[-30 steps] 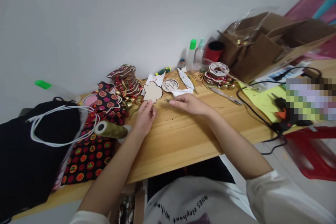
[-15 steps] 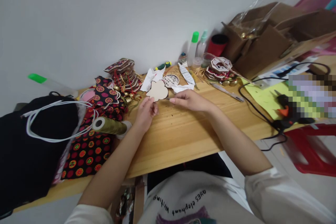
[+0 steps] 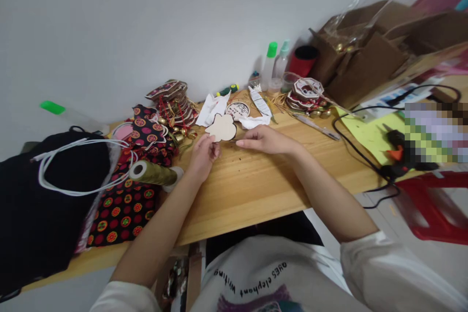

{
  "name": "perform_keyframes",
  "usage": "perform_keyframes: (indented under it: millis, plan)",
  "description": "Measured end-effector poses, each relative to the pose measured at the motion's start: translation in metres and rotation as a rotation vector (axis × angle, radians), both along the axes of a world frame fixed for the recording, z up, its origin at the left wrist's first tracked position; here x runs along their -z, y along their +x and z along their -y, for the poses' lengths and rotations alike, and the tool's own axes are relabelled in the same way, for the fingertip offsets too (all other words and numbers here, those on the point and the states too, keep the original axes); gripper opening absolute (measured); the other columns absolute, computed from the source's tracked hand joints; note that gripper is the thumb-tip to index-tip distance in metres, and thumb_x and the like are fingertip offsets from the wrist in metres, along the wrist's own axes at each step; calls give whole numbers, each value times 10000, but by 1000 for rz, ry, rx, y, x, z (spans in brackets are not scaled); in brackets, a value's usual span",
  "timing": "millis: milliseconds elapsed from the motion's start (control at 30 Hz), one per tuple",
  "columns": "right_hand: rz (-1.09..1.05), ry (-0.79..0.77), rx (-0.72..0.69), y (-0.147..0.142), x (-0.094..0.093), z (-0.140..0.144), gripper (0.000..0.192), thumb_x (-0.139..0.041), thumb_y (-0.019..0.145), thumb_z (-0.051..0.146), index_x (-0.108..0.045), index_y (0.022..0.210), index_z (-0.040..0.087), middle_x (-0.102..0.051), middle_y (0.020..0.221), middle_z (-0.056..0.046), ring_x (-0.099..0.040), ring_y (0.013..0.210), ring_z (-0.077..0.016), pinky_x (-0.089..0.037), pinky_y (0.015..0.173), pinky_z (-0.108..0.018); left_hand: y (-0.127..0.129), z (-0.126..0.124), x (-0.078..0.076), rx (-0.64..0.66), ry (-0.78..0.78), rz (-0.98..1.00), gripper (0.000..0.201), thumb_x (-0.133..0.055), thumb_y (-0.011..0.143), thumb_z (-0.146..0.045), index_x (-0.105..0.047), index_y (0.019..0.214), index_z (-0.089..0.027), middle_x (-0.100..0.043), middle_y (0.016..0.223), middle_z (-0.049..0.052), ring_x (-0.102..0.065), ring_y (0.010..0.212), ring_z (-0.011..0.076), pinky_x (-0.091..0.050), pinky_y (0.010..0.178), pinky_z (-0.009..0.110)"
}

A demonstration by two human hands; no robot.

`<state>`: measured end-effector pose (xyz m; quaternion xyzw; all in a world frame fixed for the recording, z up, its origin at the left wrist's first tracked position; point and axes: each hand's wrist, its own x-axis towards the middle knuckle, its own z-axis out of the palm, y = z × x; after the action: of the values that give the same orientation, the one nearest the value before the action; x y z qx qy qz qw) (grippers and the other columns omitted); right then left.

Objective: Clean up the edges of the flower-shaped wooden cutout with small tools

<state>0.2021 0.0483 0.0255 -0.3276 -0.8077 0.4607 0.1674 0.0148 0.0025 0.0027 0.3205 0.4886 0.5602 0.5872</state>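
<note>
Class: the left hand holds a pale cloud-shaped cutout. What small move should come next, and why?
Probably bring the right hand to the cutout: the left hand pinches only its lower edge, and the right fingertips sit just beside it, apparently apart.

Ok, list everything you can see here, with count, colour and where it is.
wooden table: one, light wood, centre
cut-out shape: one, pale, in left hand
patterned fabric: one, black with red dots, left
thread spool: one, olive, on fabric
white cord: one, on black cloth, far left
bottles: two, green caps, by wall
red cup: one, by wall
cardboard box: one, brown, far right
glue gun: one, black and orange, right
left hand: pinches cut-out
right hand: beside the cut-out, on table
</note>
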Motion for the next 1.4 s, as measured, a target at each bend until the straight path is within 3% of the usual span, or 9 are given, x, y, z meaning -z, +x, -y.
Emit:
perform_keyframes:
  millis: [233, 433, 700, 1033, 1400]
  plan:
    - [21, -36, -25, 1, -4, 2, 464, -500, 803, 517, -564, 593, 108, -321, 510, 51, -261, 498, -54, -216, 480, -216, 1, 0, 0, 11, 4, -3, 125, -511, 704, -203, -431, 610, -184, -407, 394, -80, -342, 351, 49, -296, 402, 174]
    - [69, 6, -14, 0, -6, 3, 464, -520, 791, 514, -450, 536, 133, -272, 525, 58, -247, 501, -49, -198, 474, -212, 0, -1, 2, 20, 13, -13, 135, -523, 695, -217, -423, 609, -188, -400, 382, -82, -342, 344, 52, -270, 391, 173]
    - [65, -33, -19, 2, -3, 1, 482, -501, 806, 521, -658, 655, 91, -485, 511, 12, -359, 492, -67, -285, 507, -220, 0, 0, 1, 34, 14, -38, 131, -508, 703, -222, -429, 605, -189, -401, 362, -76, -334, 338, 56, -281, 404, 180]
    - [98, -22, -19, 3, -6, 0, 483, -506, 807, 513, -667, 647, 87, -504, 502, 8, -357, 477, -62, -276, 496, -217, -1, 0, 3, 24, 5, -56, 131, -507, 701, -222, -438, 595, -190, -396, 374, -70, -342, 342, 58, -241, 387, 185]
    - [98, -22, -41, 4, -7, 1, 461, -509, 814, 487, -657, 640, 86, -511, 505, 10, -364, 478, -61, -291, 501, -212, -1, 1, 1, 63, 21, -54, 146, -479, 739, -201, -436, 600, -197, -398, 377, -69, -334, 353, 72, -291, 431, 205]
